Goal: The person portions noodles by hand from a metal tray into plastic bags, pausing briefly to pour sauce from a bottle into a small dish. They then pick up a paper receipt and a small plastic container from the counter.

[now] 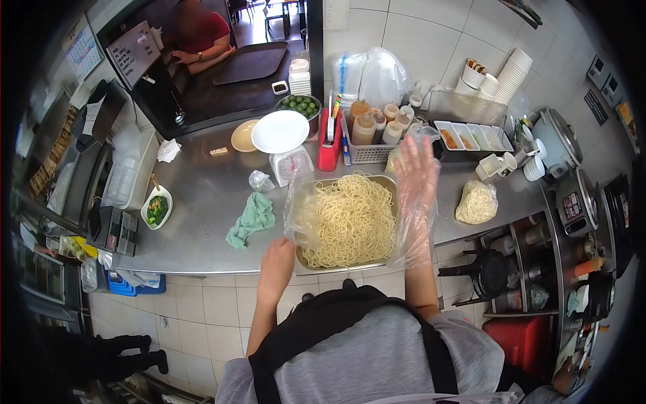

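Observation:
A metal tray (397,180) full of loose noodles (353,219) lies at the counter's front edge. Over its right side, my right hand (416,176) is raised in a clear plastic glove, fingers stretched out and holding nothing. My left hand (277,261) is closed at the tray's left front corner, beside a clear plastic bag (303,219) that lies over the tray's left side; the fingers appear to pinch the bag's edge. A green cloth (252,221) lies left of the tray. Behind the tray stands a scale (292,165) with a white plate (280,132) on top.
Sauce bottles (364,129) stand in a grey basket behind the tray, beside a red dispenser (330,141). A bag of noodles (477,202) sits to the right, a bowl of greens (157,208) to the left. A person (200,40) leans at the window.

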Tool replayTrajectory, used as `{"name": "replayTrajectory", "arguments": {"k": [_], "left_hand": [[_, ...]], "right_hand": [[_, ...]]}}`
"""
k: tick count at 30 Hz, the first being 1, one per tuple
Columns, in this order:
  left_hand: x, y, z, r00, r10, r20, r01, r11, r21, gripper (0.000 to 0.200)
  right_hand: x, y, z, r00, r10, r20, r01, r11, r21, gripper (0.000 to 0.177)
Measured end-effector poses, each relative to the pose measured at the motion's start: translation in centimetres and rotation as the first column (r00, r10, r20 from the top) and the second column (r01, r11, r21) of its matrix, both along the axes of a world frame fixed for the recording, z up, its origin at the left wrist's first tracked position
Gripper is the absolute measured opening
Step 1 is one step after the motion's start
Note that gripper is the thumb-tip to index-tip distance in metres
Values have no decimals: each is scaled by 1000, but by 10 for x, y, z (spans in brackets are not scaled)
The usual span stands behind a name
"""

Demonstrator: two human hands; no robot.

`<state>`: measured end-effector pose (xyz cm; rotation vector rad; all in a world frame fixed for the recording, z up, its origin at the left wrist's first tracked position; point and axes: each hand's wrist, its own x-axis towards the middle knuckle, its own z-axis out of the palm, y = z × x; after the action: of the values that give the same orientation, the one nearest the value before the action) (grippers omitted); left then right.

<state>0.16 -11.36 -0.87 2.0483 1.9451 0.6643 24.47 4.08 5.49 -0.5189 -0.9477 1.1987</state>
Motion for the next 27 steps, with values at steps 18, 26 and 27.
{"name": "replayTrajectory", "arguments": {"k": [18,26,27], "left_hand": [[-13,10,17,78,-221,972,-146,962,231,77],[-18,13,-14,-38,-226,973,-268,941,207,65],[-7,17,-6,26,-214,976,-165,962,216,69]], "right_hand": [[-67,-22,-29,774,593,222,-588,803,-96,82],[-41,-45,-14,529,257,808,-504,862,56,29],[-41,-50,-8,353,178,919,-593,802,73,23]]}}
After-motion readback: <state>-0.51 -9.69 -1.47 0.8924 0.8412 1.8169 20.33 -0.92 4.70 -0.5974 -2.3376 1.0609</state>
